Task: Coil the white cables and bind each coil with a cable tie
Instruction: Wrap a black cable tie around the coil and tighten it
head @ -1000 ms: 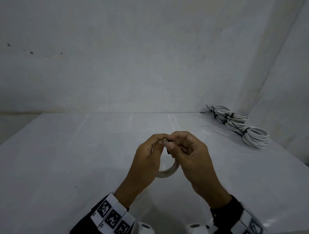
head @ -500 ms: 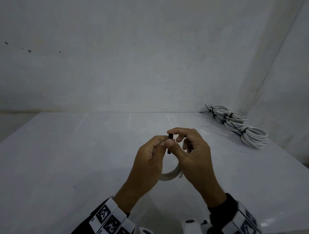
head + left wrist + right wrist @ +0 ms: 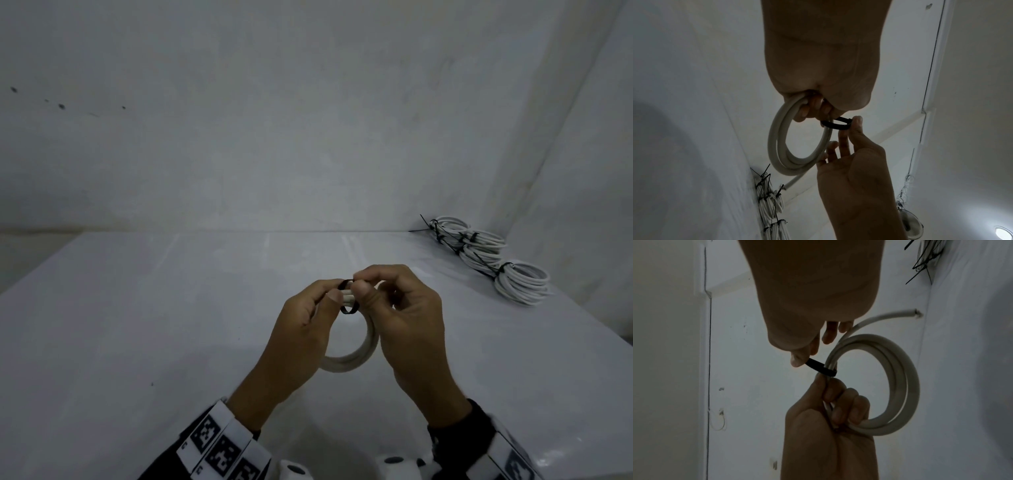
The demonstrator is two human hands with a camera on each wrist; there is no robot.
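Note:
A small coil of white cable [image 3: 356,359] hangs in the air over the table between both hands. My left hand [image 3: 301,318] grips the coil's top left, fingers curled round the strands [image 3: 838,402]. A black cable tie [image 3: 347,298] loops round the strands at the top of the coil. My right hand [image 3: 407,315] pinches the tie between thumb and forefinger, right beside the left thumb. In the left wrist view the tie [image 3: 836,125] forms a loose loop round the coil [image 3: 777,146]. In the right wrist view the cable's free end [image 3: 900,315] sticks out past the coil [image 3: 908,386].
Several bound white coils [image 3: 520,281] with black ties lie in a row at the back right of the white table [image 3: 137,342], close to the wall corner. Loose black tie tails [image 3: 925,259] show at the top right of the right wrist view.
The tie, held upright between the fingertips half a second ago, now lies as a loop round the coil's top. The hands have spread slightly and more of the coil shows.

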